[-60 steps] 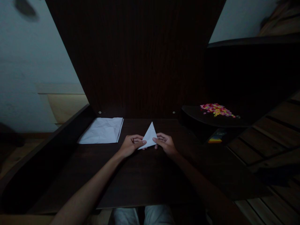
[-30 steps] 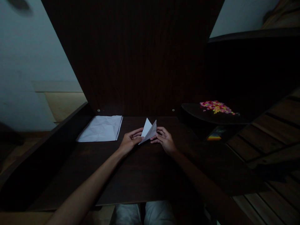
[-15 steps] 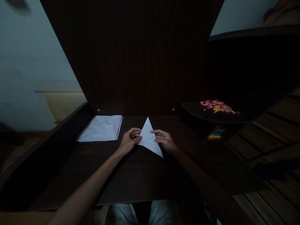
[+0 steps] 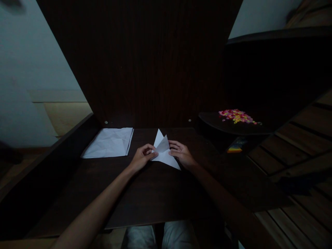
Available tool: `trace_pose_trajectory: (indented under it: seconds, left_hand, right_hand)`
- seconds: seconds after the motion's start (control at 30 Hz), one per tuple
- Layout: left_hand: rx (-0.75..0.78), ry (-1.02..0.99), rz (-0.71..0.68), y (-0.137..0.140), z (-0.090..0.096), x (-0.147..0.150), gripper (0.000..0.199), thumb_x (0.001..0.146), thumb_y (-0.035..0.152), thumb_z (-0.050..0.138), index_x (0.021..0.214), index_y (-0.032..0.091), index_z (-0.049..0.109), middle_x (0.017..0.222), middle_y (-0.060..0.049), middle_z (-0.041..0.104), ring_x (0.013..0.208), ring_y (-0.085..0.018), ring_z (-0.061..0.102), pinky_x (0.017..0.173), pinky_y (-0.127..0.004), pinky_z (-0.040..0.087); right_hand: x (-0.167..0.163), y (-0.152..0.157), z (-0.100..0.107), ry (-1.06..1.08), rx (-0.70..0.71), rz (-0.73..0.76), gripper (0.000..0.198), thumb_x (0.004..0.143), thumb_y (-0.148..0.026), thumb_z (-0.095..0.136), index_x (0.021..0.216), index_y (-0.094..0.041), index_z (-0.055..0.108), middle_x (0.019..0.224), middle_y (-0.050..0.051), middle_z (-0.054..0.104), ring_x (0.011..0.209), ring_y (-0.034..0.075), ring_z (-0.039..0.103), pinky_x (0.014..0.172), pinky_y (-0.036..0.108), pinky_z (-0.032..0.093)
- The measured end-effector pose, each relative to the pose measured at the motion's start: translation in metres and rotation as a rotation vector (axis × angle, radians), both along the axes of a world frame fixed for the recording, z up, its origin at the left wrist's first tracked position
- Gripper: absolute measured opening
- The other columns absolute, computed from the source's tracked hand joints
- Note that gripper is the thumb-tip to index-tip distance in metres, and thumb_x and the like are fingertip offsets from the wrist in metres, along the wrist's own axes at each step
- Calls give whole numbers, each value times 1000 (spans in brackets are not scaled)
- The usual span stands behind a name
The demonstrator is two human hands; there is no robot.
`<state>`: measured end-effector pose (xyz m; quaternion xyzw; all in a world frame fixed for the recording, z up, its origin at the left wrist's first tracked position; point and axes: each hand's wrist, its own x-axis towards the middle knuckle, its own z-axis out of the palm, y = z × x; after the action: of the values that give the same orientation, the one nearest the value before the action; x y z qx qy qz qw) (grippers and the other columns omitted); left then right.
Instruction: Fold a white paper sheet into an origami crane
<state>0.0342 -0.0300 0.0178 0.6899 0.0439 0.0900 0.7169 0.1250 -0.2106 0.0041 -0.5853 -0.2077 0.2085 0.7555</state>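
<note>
A folded sheet of white paper (image 4: 166, 158) is between my two hands, just above or on the dark desk (image 4: 145, 197). Two pointed flaps stand up at its far side, and a third corner points towards me at the right. My left hand (image 4: 143, 154) pinches the paper's left edge between thumb and fingers. On the other side my right hand (image 4: 182, 154) holds the right edge, thumb in front and fingers behind the flap. Part of the paper is hidden by the fingers.
A stack of creased white paper (image 4: 109, 142) lies at the desk's left. On a small raised shelf (image 4: 207, 119) at the right is a pile of pink, red and yellow small pieces (image 4: 237, 116). A dark side board (image 4: 52, 157) borders the left, with a tall back panel behind.
The upper part of the paper has been bent, so one point now shows as two separate peaks. Both hands keep their hold. The whole view has shifted slightly.
</note>
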Motion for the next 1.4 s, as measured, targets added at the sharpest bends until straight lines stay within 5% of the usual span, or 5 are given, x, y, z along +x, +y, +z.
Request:
trace_pose_trajectory:
  seconds: [0.23, 0.5, 0.87, 1.13, 1.4]
  left_hand:
    - [-184, 102, -20, 2, -10, 6, 44, 74, 56, 59, 78, 13, 71, 78, -8, 69, 76, -22, 63, 73, -32, 46]
    - [146, 7, 12, 4, 0, -1, 32, 61, 31, 75, 90, 17, 72, 99, -6, 68, 92, -22, 59, 83, -31, 43]
    - [-137, 41, 32, 2, -7, 4, 54, 55, 22, 80, 105, 14, 63, 104, -10, 68, 99, -22, 61, 88, -35, 46]
    - [269, -36, 176, 20, -18, 11, 16, 65, 24, 68, 79, 16, 71, 106, -9, 67, 99, -24, 60, 90, -39, 44]
    - [798, -207, -55, 23, -14, 6, 25, 76, 14, 55, 88, 24, 73, 97, -4, 72, 93, -23, 57, 88, -39, 43]
  right_hand:
    - [-1, 2, 2, 131, -18, -12, 39, 58, -14, 70, 95, -23, 67, 98, 5, 66, 82, 17, 62, 64, 25, 49]
    - [1, 3, 2, 178, -7, 28, 22, 73, -34, 66, 89, -19, 67, 88, 4, 67, 74, 14, 62, 63, 24, 49]
    - [0, 1, 2, 129, -75, -16, 37, 58, -15, 74, 92, -21, 60, 70, -2, 65, 65, 13, 62, 59, 25, 50]
    - [5, -1, -4, -27, -219, 35, 21, 71, -27, 63, 88, -18, 57, 67, 2, 65, 53, 15, 62, 49, 27, 49]
    - [4, -7, -2, -898, -520, -42, 26, 66, -7, 59, 86, -20, 67, 91, 6, 64, 86, 21, 55, 79, 38, 46]
